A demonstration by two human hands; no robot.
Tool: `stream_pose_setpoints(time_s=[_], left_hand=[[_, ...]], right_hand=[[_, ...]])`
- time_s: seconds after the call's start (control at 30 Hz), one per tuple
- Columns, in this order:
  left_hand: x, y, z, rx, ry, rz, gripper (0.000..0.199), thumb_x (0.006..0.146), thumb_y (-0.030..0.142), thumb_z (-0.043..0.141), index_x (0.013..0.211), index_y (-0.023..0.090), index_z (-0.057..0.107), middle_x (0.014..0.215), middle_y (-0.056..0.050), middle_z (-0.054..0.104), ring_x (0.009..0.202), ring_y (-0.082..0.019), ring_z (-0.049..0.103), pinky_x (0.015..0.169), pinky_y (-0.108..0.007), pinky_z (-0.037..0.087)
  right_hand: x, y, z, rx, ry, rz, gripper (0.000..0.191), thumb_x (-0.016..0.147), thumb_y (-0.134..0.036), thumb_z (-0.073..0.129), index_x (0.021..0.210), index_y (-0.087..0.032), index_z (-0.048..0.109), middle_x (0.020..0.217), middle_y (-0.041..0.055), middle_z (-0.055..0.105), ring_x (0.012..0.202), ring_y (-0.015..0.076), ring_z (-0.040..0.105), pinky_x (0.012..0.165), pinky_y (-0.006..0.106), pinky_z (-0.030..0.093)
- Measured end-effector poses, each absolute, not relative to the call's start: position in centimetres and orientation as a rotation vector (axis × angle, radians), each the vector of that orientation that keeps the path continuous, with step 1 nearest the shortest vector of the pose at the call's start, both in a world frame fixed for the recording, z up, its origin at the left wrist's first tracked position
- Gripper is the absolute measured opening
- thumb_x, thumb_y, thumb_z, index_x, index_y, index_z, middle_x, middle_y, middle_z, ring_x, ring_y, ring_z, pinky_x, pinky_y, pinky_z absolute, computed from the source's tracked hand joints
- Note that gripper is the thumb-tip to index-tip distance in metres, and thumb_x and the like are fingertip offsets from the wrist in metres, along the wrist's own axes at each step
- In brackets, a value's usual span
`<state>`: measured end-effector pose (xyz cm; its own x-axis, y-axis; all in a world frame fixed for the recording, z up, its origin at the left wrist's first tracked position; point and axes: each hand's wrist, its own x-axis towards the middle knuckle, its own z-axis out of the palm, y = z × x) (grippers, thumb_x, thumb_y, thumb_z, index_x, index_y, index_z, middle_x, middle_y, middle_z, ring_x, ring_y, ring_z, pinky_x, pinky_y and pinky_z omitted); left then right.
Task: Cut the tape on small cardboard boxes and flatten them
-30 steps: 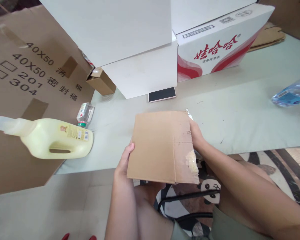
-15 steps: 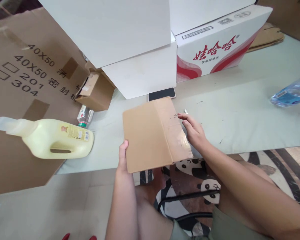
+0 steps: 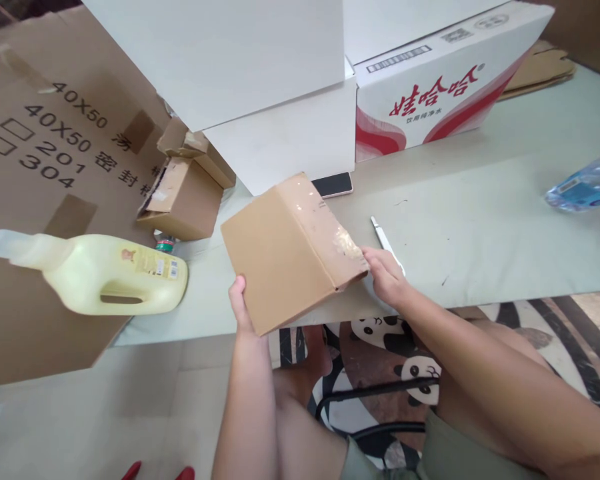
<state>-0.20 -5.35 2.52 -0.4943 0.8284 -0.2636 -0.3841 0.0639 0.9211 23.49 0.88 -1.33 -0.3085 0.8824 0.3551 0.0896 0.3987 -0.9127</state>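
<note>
Over the near edge of the pale table (image 3: 440, 200), a cardboard box (image 3: 277, 257) is held at a tilt. The left hand (image 3: 241, 305) clasps its left edge, thumb on top, fingers hidden beneath; the right hand (image 3: 389, 279), fingers bent, pinches the frayed edge. Plain brown, the box bears a crease and a pale torn patch. Just beside the right hand lies a slim white tool (image 3: 383, 239).

Probably a room at home, with panda-print mat (image 3: 427, 368), tiled floor (image 3: 155, 407), cloth-covered table (image 3: 480, 213) and stacked white boxes (image 3: 290, 143).
</note>
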Motion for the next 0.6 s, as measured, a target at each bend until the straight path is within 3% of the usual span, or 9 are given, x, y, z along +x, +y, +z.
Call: stream_pose_setpoints(time_s=[0.07, 0.13, 0.23, 0.37, 0.6], left_hand=[[-0.5, -5.1, 2.5, 0.445, 1.382, 1.637, 0.048, 0.07, 0.06, 0.063, 0.096, 0.021, 0.07, 0.092, -0.006, 0.076, 0.094, -0.029, 0.071, 0.077, -0.037, 0.057], [-0.6, -4.9, 2.6, 0.403, 1.384, 1.651, 0.044, 0.071, 0.057, 0.063, 0.097, 0.022, 0.07, 0.092, -0.005, 0.076, 0.09, -0.028, 0.071, 0.074, -0.036, 0.056], [-0.6, -4.8, 2.7, 0.352, 1.397, 1.633, 0.042, 0.072, 0.056, 0.063, 0.097, 0.022, 0.069, 0.091, -0.004, 0.075, 0.089, -0.027, 0.07, 0.074, -0.036, 0.056], [-0.5, -4.9, 2.7, 0.371, 1.394, 1.504, 0.05, 0.07, 0.059, 0.065, 0.103, 0.022, 0.068, 0.097, -0.007, 0.075, 0.097, -0.03, 0.07, 0.079, -0.039, 0.057], [-0.7, -4.9, 2.3, 0.443, 1.399, 1.596, 0.052, 0.063, 0.049, 0.077, 0.105, 0.023, 0.063, 0.102, -0.005, 0.073, 0.102, -0.025, 0.069, 0.083, -0.034, 0.053]], right_hand=[[23.3, 0.6, -1.3, -0.832, -1.814, 0.935, 0.04, 0.097, -0.049, 0.04, 0.078, -0.024, 0.065, 0.076, 0.0033, 0.068, 0.081, 0.0228, 0.066, 0.101, 0.046, 0.046], [23.2, 0.4, -1.2, -0.839, -1.868, 0.876, 0.033, 0.093, -0.044, 0.046, 0.072, -0.024, 0.061, 0.066, 0.0012, 0.063, 0.078, 0.0224, 0.065, 0.105, 0.048, 0.044], [23.1, 0.2, -1.0, -0.851, -1.864, 0.9, 0.029, 0.091, -0.039, 0.048, 0.07, -0.024, 0.059, 0.062, 0.0017, 0.06, 0.076, 0.0226, 0.064, 0.085, 0.041, 0.052], [23.3, 0.0, -1.4, -0.868, -1.834, 0.951, 0.028, 0.087, -0.046, 0.053, 0.078, -0.022, 0.064, 0.071, 0.0043, 0.066, 0.07, 0.0217, 0.062, 0.065, 0.033, 0.048], [23.5, -0.3, -1.6, -0.843, -1.8, 1.013, 0.043, 0.091, -0.059, 0.045, 0.089, -0.02, 0.065, 0.069, 0.0022, 0.063, 0.065, 0.0197, 0.058, 0.061, 0.031, 0.045]])
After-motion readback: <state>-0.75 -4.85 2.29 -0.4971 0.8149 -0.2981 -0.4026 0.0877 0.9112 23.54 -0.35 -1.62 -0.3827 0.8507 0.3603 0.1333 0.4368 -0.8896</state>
